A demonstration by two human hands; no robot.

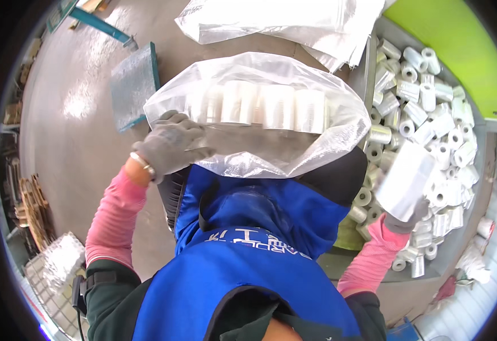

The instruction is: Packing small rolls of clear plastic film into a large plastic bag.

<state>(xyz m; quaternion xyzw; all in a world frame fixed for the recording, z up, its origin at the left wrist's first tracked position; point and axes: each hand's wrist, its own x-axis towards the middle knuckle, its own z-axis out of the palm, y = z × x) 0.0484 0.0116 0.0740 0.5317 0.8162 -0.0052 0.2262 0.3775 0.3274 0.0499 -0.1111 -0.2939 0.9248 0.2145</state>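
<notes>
A clear plastic bag lies with its mouth wide apart in front of my lap. Inside it, along the far side, stands a row of several white film rolls. My left hand, in a grey glove, grips the bag's left rim, its thumb toward the inside. Out to the right, my gloved right hand holds a white film roll, smeared by motion, above a large heap of similar rolls. The held roll partly covers my right fingers.
The heap lies in a grey-walled bin beside a lime-green panel. More plastic bags lie ahead. At left are a metal platform with a blue-green frame, wooden pallets and a wire basket.
</notes>
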